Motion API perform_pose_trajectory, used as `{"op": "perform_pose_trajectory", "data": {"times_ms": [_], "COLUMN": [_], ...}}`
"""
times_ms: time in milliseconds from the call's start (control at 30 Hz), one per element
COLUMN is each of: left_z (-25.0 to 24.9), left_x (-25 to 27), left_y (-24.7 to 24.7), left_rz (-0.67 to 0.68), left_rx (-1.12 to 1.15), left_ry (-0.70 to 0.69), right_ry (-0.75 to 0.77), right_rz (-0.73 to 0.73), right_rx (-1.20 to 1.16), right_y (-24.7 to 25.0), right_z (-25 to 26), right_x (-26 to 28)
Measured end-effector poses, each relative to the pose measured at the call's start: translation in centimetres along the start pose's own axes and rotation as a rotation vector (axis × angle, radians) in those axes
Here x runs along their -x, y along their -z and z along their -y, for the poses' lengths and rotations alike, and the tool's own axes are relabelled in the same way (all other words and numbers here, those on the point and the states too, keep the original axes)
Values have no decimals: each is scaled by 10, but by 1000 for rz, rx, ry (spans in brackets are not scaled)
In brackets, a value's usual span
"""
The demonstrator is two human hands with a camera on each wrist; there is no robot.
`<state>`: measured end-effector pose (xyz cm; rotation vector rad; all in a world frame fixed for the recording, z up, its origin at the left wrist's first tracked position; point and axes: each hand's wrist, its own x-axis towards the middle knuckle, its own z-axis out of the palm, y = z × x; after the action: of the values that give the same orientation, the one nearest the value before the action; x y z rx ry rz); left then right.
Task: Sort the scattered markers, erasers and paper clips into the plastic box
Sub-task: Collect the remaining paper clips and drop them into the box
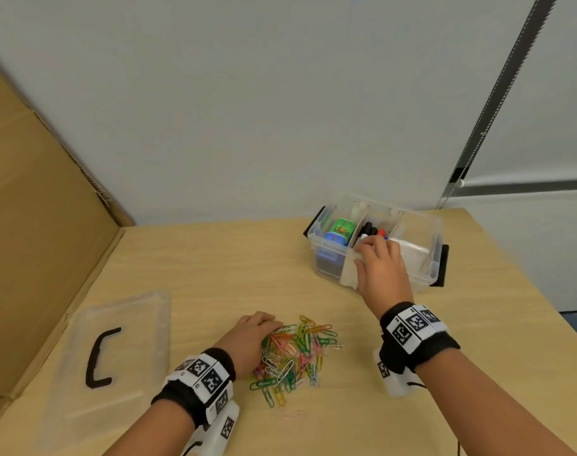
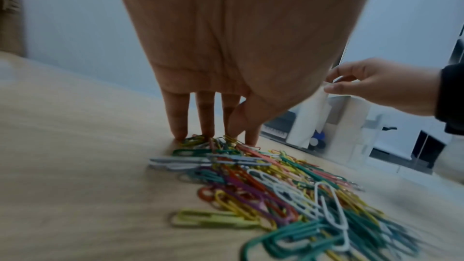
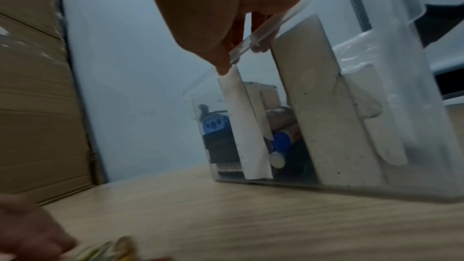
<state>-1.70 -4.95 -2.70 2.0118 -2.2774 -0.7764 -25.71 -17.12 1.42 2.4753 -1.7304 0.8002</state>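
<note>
1. Lying at the far left, a clear plastic lid with a black handle (image 1: 116,350) was kept clear of the work.
2. The heap of coloured paper clips (image 1: 293,353) was touched by the left hand (image 1: 251,340), fingers straight, likely for gathering.
3. The clear plastic box's (image 1: 326,258) front rim was gripped by the right hand (image 1: 382,271), probably to steady it; markers and erasers were inside.

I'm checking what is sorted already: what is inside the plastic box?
Plastic box: erasers in the left compartment, markers in the middle. The right hand, gripping the near rim, covers part of the middle; the right compartment's contents are unclear.
</note>
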Motion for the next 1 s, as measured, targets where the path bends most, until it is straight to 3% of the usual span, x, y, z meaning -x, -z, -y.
{"op": "perform_pose_trajectory", "data": {"times_ms": [300,400,467,533,600,667,800,1000], "left_z": [4,12,16,17,14,9,-2,-8], "left_x": [15,20,22,21,19,15,8,7], "left_y": [-4,-3,-2,-3,-6,-9,-12,-7], "left_rz": [-88,-172,-176,-130,-91,-89,-105,-134], "left_rx": [117,96,76,71,71,71,69,-16], "left_ry": [-23,49,101,126,134,139,133,112], "right_ry": [243,414,513,440,233,111,115,78], "right_rz": [3,15,104,353,651,809,796,692], "right_rx": [-166,-156,-137,-112,-58,-31,-185,-229], "right_y": [0,2,2,-6,-20,-30,-40,-45], "right_z": [48,56,59,57,48,41,45,56], "right_x": [37,55,66,73,77,78,80,87]}}
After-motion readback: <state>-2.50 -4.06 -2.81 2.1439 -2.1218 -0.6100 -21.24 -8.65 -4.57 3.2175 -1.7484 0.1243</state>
